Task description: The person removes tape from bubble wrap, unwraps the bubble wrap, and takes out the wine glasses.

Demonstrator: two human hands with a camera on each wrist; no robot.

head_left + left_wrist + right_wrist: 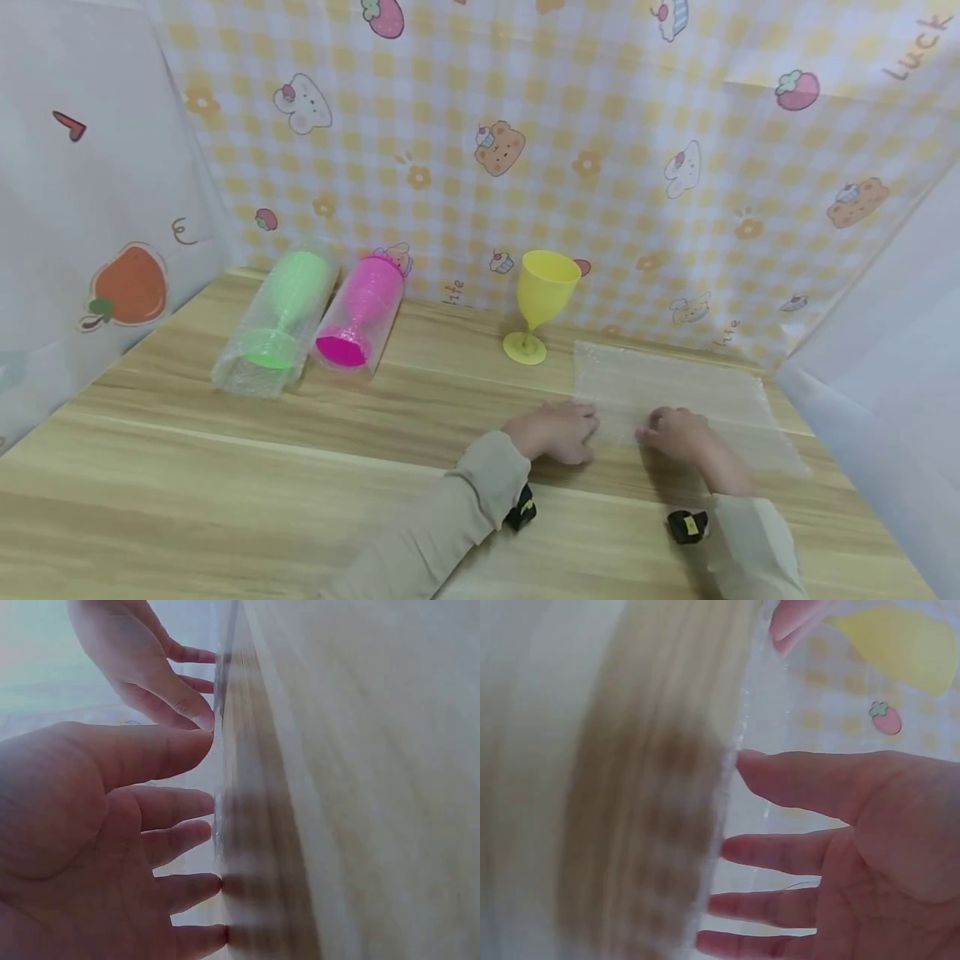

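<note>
- A clear plastic sheet (pixel 663 379) lies flat on the right part of the table, near the far side.
- The left hand (pixel 558 431) is at the near left corner of the sheet. Its fingers are spread a little, and some tips touch down at the near edge.
- The right hand (pixel 682 433) is at the near edge too, to the right of the left hand. Its fingers are almost straight, with gaps between them, and their tips touch the edge of the sheet.
- A yellow cup (pixel 549 287) stands upright on its round foot, just past the far left corner of the sheet.
- Well to the left, a pink cup (pixel 371 292) lies on its side in clear wrap, with its foot toward the near side.
- A green cup (pixel 296 287) lies just left of the pink one, wrapped the same way.
- All of this is on a wooden table (pixel 225 500).
- At the far side hangs a yellow and white checked cloth (pixel 450 208) with little pictures on it.
- Both arms have light sleeves (pixel 442 529).
</note>
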